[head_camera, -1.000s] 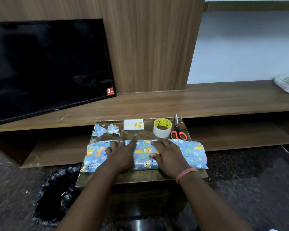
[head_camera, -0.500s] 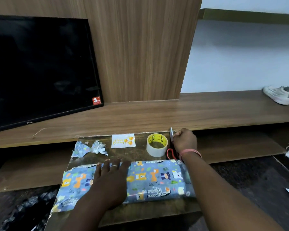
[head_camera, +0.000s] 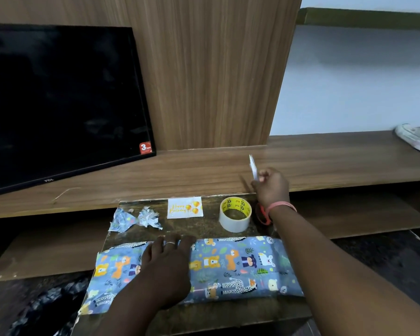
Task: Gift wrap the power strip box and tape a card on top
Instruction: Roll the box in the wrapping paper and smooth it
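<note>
The wrapping paper [head_camera: 240, 265] is blue with a cartoon animal print: orange bears, spotted leopards, green leaves. The card [head_camera: 184, 207] is white with gold lettering and orange-yellow balloons. The tape roll [head_camera: 235, 215] is pale outside, yellow with black print inside. The scissors [head_camera: 262, 215] have red-orange handles, and the wristband [head_camera: 280, 206] is pink. The worktop [head_camera: 204, 229] is mottled dark brown. The TV [head_camera: 58, 100] is black with a red sticker, and the shoe [head_camera: 416, 137] is white.

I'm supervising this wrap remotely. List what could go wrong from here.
1. The right hand lifts the scissors blade-up, close above the tape roll; a swing could knock it off the board.
2. Only the left hand presses the wrapped box; easing off may let the untaped fold spring open.
3. The paper's loose left end overhangs the board and could tear.
</note>
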The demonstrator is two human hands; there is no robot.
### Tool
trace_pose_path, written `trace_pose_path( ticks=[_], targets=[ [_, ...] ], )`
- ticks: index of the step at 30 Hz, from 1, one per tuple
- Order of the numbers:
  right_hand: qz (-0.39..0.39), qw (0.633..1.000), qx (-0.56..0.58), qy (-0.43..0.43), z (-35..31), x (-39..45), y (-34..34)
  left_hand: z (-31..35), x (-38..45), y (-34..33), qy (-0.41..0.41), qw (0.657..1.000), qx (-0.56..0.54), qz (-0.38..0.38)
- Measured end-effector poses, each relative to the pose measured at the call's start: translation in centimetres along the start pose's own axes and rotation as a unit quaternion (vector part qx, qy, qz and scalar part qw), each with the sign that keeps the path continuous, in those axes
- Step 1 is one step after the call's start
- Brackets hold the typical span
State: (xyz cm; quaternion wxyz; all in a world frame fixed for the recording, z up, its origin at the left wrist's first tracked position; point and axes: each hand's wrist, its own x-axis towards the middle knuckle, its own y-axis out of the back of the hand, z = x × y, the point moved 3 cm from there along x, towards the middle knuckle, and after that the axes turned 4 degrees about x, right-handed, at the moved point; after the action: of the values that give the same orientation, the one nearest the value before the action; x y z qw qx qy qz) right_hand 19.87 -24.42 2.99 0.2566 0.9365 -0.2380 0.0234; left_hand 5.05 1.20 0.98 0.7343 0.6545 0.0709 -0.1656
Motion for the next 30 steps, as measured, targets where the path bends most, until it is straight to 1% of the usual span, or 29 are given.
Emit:
trace_pose_path(
  ticks=[3,5,6,9,11,13,16,18,21,24,27,30],
  targets=[
    [-0.015,0.993,0.026,0.117,-4.3,-1.2,0.9,-0.1,0.0,-0.2,-0.006,1.000,-0.016,-0.009],
    [-0.043,0.984,0.036,0.168,-6.9,-2.2,1.1,-0.2,-0.1,-0.2,-0.012,1.000,-0.024,-0.008],
    [-0.066,0.981,0.045,0.175,-8.0,-2.9,1.0,-0.2,-0.2,-0.2,-0.015,1.000,-0.027,-0.007],
    [-0.153,0.972,0.079,0.162,-10.4,-6.2,0.4,-0.2,-0.4,-0.1,-0.027,0.999,-0.033,0.004],
    [-0.191,0.966,0.072,0.157,-10.3,-8.7,-0.7,-0.2,-0.5,-0.1,-0.034,0.999,-0.035,0.013],
    [-0.214,0.966,0.024,0.141,-8.8,-11.2,-2.3,-0.1,-0.6,-0.1,-0.039,0.998,-0.040,0.026],
    [-0.219,0.968,-0.028,0.119,-6.2,-13.7,-4.3,-0.2,-0.7,0.0,-0.057,0.993,-0.081,0.058],
    [-0.207,0.975,0.005,0.085,-5.3,-14.1,-4.6,-0.4,-0.8,0.0,-0.080,0.987,-0.121,0.064],
    [-0.203,0.976,0.078,0.029,-4.9,-13.9,-4.6,-0.6,-0.7,-0.2,-0.119,0.981,-0.136,0.076],
    [-0.221,0.963,0.151,-0.020,-4.6,-14.1,-4.9,-0.7,-0.4,-0.5,-0.151,0.973,-0.161,0.070],
    [-0.228,0.956,0.180,-0.046,-4.0,-14.2,-5.3,-1.1,-0.3,-0.6,-0.163,0.964,-0.195,0.075],
    [-0.241,0.939,0.228,-0.089,-3.9,-13.9,-5.4,-1.3,-0.2,-0.8,-0.177,0.959,-0.207,0.080]
  ],
)
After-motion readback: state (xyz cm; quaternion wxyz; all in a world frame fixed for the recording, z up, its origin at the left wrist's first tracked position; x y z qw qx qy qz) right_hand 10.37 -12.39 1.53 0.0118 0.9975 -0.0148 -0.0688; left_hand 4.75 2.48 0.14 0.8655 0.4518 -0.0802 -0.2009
